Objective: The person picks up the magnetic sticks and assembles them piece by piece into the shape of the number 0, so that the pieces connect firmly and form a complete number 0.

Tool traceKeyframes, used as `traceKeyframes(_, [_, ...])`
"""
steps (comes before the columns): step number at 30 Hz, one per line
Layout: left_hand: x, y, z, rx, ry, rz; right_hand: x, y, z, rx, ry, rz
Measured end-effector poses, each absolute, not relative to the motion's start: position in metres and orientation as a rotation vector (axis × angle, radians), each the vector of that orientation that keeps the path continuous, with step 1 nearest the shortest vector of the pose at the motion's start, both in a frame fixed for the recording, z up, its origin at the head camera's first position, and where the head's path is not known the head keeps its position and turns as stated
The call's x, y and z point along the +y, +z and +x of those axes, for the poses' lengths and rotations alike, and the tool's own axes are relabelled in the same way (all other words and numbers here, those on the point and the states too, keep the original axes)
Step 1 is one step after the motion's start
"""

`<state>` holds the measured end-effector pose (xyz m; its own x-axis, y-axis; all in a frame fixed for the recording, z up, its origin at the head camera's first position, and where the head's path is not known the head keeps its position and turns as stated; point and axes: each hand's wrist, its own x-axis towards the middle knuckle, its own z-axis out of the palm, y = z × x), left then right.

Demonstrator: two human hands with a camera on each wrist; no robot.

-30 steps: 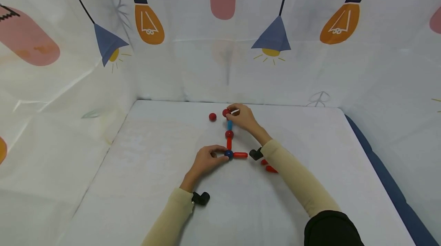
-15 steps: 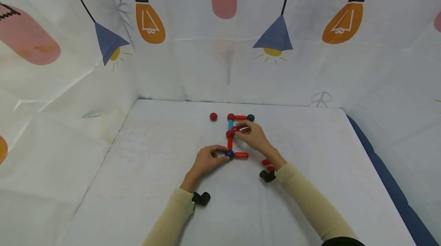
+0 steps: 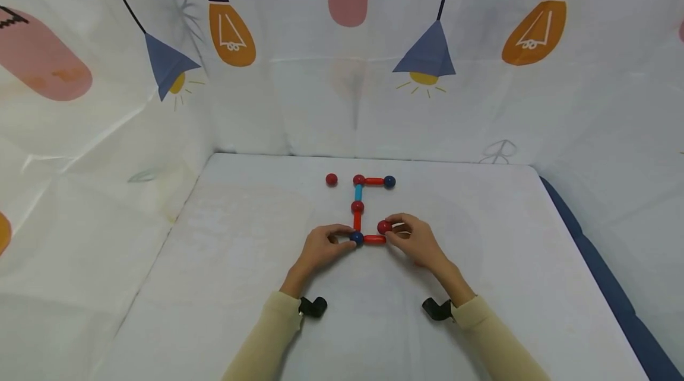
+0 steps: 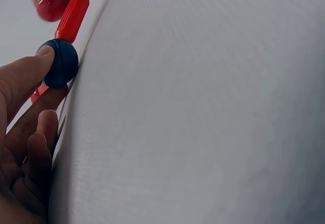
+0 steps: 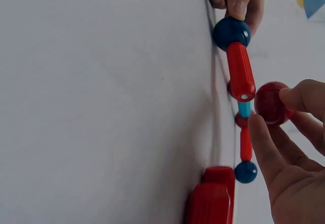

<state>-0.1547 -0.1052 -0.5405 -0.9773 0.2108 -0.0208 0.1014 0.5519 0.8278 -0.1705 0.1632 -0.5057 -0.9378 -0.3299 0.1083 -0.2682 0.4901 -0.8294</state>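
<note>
My left hand (image 3: 323, 248) pinches a dark blue ball (image 3: 356, 239) at the near corner of a construction of balls and rods on the table. A red rod (image 3: 374, 240) points right from this ball. Another red rod (image 3: 357, 222) leads away to a red ball (image 3: 357, 207), followed by a light blue rod (image 3: 358, 193) and a far red ball (image 3: 359, 180). From there a red rod (image 3: 374, 181) runs right to a second blue ball (image 3: 389, 182). My right hand (image 3: 419, 243) holds a red ball (image 5: 272, 103) between thumb and fingers, close beside the near rod's free end.
A loose red ball (image 3: 331, 180) lies left of the far corner. Loose red rods (image 5: 209, 201) lie on the table below my right hand, hidden in the head view. The white tabletop (image 3: 240, 221) ends at a printed cloth backdrop (image 3: 299, 102).
My right hand has come back from the far red ball towards me, bringing a red ball to the near rod's free end. My left hand stays on the blue ball.
</note>
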Motion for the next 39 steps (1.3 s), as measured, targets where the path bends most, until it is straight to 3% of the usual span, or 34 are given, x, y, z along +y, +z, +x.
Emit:
traceKeyframes(9, [-0.105,-0.538,-0.152,2.651,1.435,0.268,0.178,-0.505,-0.153,2.754,-1.388,-0.625])
traceKeyframes(39, [-0.103,-0.538,-0.151,2.664,1.457,0.245,0.185,-0.510,-0.150,2.819,-1.182,-0.641])
